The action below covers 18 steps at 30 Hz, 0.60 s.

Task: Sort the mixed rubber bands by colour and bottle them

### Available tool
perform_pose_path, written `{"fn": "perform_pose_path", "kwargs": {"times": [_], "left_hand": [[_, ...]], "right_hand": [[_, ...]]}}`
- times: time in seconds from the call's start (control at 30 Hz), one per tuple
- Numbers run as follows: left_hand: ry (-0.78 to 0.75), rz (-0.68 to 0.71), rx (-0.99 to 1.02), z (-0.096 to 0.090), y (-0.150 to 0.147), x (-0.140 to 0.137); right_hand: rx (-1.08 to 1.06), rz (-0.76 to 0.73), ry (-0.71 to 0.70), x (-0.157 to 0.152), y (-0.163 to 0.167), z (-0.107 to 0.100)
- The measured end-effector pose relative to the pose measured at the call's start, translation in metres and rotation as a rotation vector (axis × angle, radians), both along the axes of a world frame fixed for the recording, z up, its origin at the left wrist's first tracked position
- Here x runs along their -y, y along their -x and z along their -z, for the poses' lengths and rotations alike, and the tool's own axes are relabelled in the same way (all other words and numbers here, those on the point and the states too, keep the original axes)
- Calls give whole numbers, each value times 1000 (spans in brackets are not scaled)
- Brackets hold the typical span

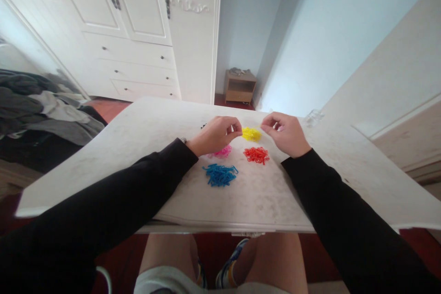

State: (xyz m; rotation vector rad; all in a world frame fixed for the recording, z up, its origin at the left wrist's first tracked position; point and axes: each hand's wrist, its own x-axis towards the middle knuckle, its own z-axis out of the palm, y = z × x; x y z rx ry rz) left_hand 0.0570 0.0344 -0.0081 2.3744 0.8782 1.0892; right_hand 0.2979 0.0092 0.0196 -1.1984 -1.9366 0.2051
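Your legs are below the near edge of the white counter. On the counter, the blue bands lie nearest you. Beyond them, the red bands lie at right and the pink bands at left, partly behind your left hand. The yellow bands lie farther out, between your left hand and right hand. In each grip, thumb and fingers are drawn close; whether they pinch a band cannot be told. A nightstand and wardrobe stand behind.
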Motion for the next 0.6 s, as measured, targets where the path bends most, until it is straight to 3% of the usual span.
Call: {"fn": "perform_pose_path", "kwargs": {"times": [0.1,0.17,0.4,0.6], "left_hand": [[42,-22,24,-5,0,2],[50,-25,34,-6,0,3],[-40,16,14,0,-2,4],[-71,47,29,1,-2,6]], "right_hand": [[-115,146,-82,-2,-7,-2],[-137,155,-77,-1,-4,0],[-49,-117,62,5,21,11],[-28,-161,44,7,18,8]]}}
